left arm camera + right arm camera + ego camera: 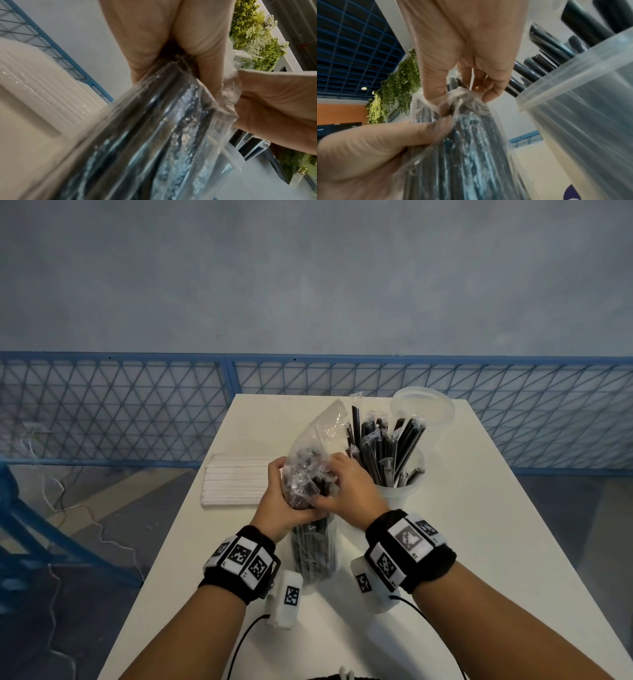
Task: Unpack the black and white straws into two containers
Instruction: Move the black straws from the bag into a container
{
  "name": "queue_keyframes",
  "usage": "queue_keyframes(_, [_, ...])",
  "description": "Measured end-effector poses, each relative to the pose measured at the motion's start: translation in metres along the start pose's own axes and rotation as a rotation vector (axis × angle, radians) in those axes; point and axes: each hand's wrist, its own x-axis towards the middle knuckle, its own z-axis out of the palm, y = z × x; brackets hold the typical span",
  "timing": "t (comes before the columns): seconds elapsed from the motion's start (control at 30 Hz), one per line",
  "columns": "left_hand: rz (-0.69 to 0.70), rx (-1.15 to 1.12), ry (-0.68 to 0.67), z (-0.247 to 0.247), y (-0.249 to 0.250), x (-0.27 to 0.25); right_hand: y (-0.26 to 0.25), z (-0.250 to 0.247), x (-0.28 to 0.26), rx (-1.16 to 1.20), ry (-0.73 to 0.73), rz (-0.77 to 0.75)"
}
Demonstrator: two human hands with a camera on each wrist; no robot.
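Note:
A clear plastic bag of black straws (pixel 313 546) stands upright on the white table (pixel 479 542) in the head view. My left hand (pixel 284 494) grips the bag round its middle from the left. My right hand (pixel 346 491) reaches into the bag's open top, its fingers curled round straws and plastic (pixel 467 100). The bag fills the left wrist view (pixel 154 135). Just right of the hands a clear container (pixel 399 484) holds several wrapped black straws (pixel 387 440). A flat pack of white straws (pixel 233 481) lies at the table's left edge. Behind stands a second clear container (pixel 423 409), holding nothing.
A blue mesh fence (pixel 137 409) runs behind the table. Cables lie on the floor at the left (pixel 68 508). The table's left edge (pixel 181 508) is close to the white pack. Bare table surface lies to the right of the containers.

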Motion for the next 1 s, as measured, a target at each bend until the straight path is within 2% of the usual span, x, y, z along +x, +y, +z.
queue_keyframes(0.07, [-0.008, -0.014, 0.006, 0.001, 0.000, 0.000, 0.000, -0.002, 0.001, 0.001, -0.037, 0.004])
queue_keyframes(0.17, [-0.023, -0.034, 0.005, 0.004, 0.001, 0.000, 0.005, -0.006, 0.005, 0.080, -0.078, 0.092])
queue_keyframes(0.4, [-0.062, -0.067, 0.002, 0.007, 0.002, 0.001, 0.016, 0.009, 0.000, 0.498, 0.030, 0.224])
queue_keyframes(0.5, [-0.056, -0.040, -0.003, 0.004, 0.002, 0.003, 0.016, 0.016, -0.001, 0.540, 0.078, 0.184])
queue_keyframes(0.7, [-0.085, -0.056, -0.047, 0.002, -0.003, 0.002, 0.015, 0.019, 0.000, 0.457, 0.114, 0.171])
queue_keyframes(0.83, [-0.113, -0.097, -0.014, 0.005, -0.004, 0.004, 0.011, 0.009, 0.008, 0.388, 0.220, 0.137])
queue_keyframes(1.0, [-0.116, -0.086, 0.040, 0.004, -0.006, 0.004, -0.004, -0.023, 0.010, 0.656, 0.324, 0.104])
